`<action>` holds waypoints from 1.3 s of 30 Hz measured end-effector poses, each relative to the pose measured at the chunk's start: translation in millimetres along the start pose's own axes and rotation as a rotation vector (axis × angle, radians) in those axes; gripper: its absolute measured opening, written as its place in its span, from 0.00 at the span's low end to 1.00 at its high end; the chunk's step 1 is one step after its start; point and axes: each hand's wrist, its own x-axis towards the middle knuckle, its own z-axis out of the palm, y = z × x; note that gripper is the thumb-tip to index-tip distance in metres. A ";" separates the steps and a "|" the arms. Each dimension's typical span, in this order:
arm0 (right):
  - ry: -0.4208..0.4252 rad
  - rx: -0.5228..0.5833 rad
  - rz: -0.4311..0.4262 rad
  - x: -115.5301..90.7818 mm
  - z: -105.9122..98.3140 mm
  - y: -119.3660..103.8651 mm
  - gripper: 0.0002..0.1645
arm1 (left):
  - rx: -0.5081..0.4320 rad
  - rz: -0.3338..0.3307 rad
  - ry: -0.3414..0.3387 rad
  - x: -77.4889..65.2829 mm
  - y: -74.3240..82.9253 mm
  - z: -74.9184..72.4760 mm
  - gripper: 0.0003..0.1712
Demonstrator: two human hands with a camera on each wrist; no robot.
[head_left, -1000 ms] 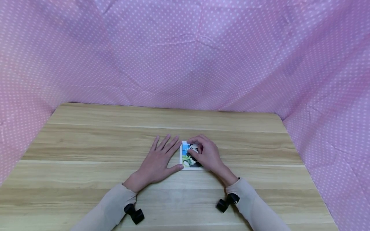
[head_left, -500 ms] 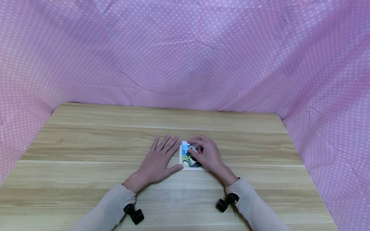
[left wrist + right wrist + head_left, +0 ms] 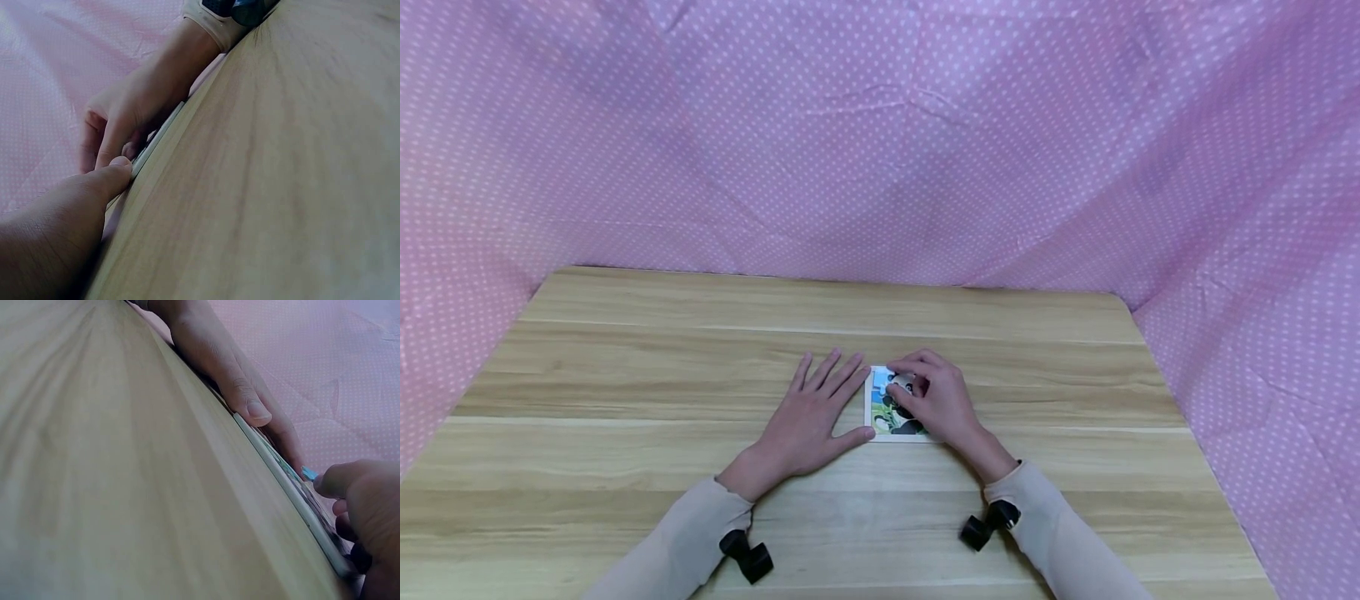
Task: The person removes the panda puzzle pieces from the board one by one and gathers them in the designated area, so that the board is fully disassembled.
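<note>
A small panda jigsaw puzzle (image 3: 886, 417) in a white frame lies flat on the wooden table, its right part hidden under my right hand. My left hand (image 3: 805, 425) rests on the tabletop with fingers spread, thumb and index fingertip at the puzzle's left edge. In the right wrist view the left thumb (image 3: 257, 411) sits on the frame's corner. My right hand (image 3: 942, 404) is bent over the picture, thumb and fingers pinching a small blue puzzle piece (image 3: 309, 473). That piece sticks up above the puzzle surface at the thumb tip.
The wooden table (image 3: 700, 317) reaches back to a pink polka-dot cloth (image 3: 880, 167) that hangs behind and along both sides. A black wrist camera (image 3: 747, 557) sits on the left sleeve, and another black camera (image 3: 988, 525) on the right one.
Both hands keep almost the same place. The right fingertips shift very slightly over the upper left of the puzzle, and the blue area beside them looks a little different.
</note>
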 end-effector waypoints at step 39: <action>0.053 0.001 -0.055 -13.9 -63.6 18.8 0.20 | 0.006 -0.003 -0.026 -1.8 1.9 -4.0 0.63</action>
